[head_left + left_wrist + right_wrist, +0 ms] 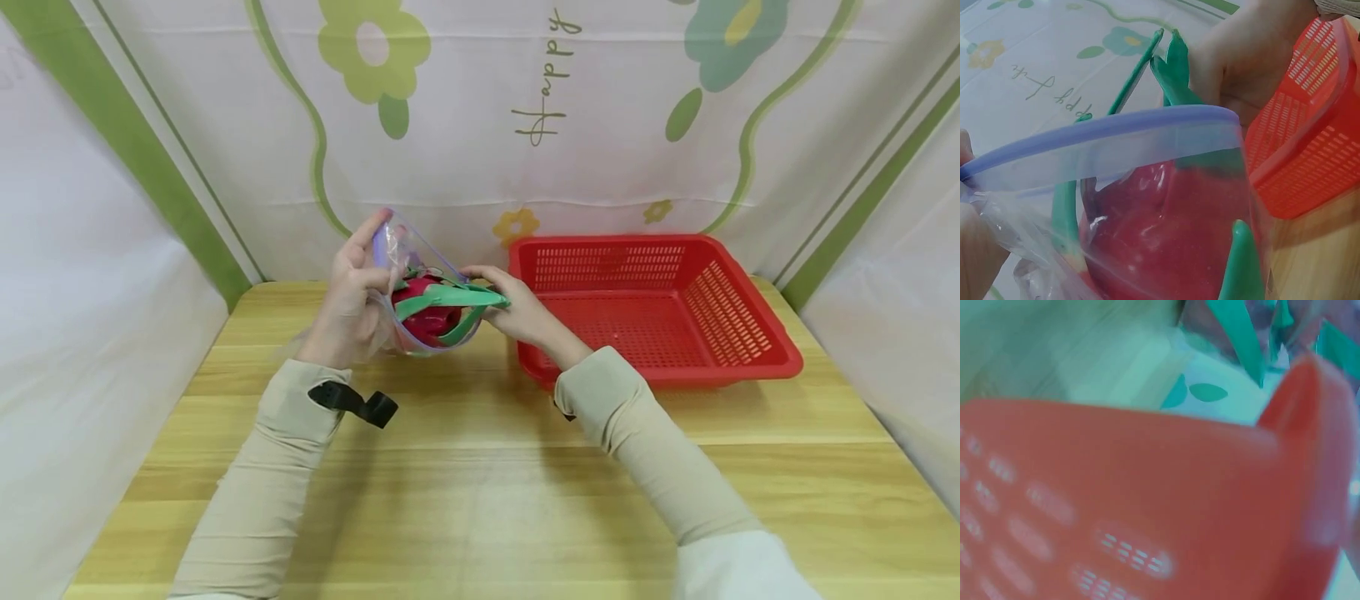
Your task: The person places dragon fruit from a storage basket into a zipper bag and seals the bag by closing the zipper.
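Observation:
A clear zip bag [1141, 140] with a purple strip along its mouth hangs over the left part of the table, tilted so its mouth faces me in the head view. Inside lies a red dragon fruit [431, 321] with long green leaves, some poking out past the rim. My left hand [345, 292] grips the bag's left side, fingertips up at the purple edge. At the right corner of the mouth, my right hand [517, 308] holds the bag's rim; a green leaf [465, 296] crosses in front of its fingers, partly hiding them.
A red perforated basket [750, 367] stands on the wooden table [480, 500] at the right, below my right forearm. Behind rises a white cloth [465, 150] printed with flowers. In the right wrist view the basket's wall is very close.

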A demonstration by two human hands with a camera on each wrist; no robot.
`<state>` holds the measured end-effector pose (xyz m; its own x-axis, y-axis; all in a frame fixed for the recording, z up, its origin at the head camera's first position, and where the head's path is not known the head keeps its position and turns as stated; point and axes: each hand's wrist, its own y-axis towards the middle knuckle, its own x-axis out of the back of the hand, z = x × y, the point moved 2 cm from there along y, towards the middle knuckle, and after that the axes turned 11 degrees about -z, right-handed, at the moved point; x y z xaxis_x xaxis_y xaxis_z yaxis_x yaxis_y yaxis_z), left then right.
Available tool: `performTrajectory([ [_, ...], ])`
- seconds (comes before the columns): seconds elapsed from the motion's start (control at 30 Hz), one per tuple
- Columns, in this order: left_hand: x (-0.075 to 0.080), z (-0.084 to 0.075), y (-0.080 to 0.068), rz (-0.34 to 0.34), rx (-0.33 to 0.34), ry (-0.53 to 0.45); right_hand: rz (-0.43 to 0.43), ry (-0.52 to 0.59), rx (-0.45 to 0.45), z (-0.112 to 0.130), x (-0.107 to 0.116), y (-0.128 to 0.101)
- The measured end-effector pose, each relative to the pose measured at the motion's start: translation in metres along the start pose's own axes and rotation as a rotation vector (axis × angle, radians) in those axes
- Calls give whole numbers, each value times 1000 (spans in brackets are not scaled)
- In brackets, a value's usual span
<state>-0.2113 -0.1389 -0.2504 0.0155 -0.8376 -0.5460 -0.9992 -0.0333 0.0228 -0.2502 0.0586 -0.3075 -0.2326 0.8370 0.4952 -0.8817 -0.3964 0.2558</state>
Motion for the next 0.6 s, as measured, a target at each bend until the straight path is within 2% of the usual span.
performTrajectory([
  [0.1,1,-5,1,0,-13,49,50,10,27,4,5,-1],
  [0.2,1,-8,3,9,-17,86,58,3,34,6,7,0],
  [0.33,1,-9,4,18,7,85,-5,-32,31,7,5,3],
  [0.47,1,-8,4,34,49,57,-82,-170,98,11,7,5],
  [0.53,1,-8,5,43,49,63,-115,-243,138,15,11,6],
  [0.6,0,-10,5,50,38,76,-143,-264,158,20,16,6],
])
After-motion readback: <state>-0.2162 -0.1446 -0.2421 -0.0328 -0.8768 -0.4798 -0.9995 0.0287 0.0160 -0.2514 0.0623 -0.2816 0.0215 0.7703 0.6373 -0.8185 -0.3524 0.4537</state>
